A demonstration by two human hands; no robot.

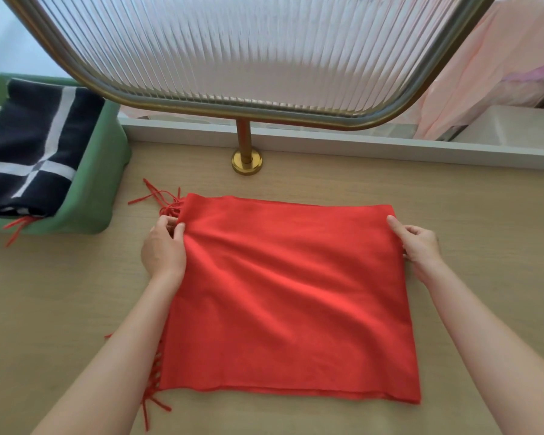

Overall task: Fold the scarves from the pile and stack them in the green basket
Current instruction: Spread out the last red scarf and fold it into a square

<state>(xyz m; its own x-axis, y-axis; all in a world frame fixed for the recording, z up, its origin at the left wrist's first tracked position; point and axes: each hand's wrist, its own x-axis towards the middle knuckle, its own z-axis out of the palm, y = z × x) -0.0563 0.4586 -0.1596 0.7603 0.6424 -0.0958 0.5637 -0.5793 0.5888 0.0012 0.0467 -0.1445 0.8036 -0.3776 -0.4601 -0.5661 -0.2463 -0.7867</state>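
One pale wooden desk [453, 189]. One ribbed glass screen [248, 51] in a brass frame stands beyond the red scarf [289, 293], which lies on the desk folded to a flat rectangle. One green basket [98, 189], far left of the red scarf, holds one dark striped scarf [29, 142]. Two hands: the left hand [164, 249] pinches the red scarf's far left corner, and the right hand [418, 243] grips its far right corner.

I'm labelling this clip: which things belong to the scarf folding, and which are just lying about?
Job: red scarf, held at its side edges by left hand and right hand; green basket; navy checked scarf inside it.
Lying about: ribbed glass screen, brass foot, pink cloth behind.
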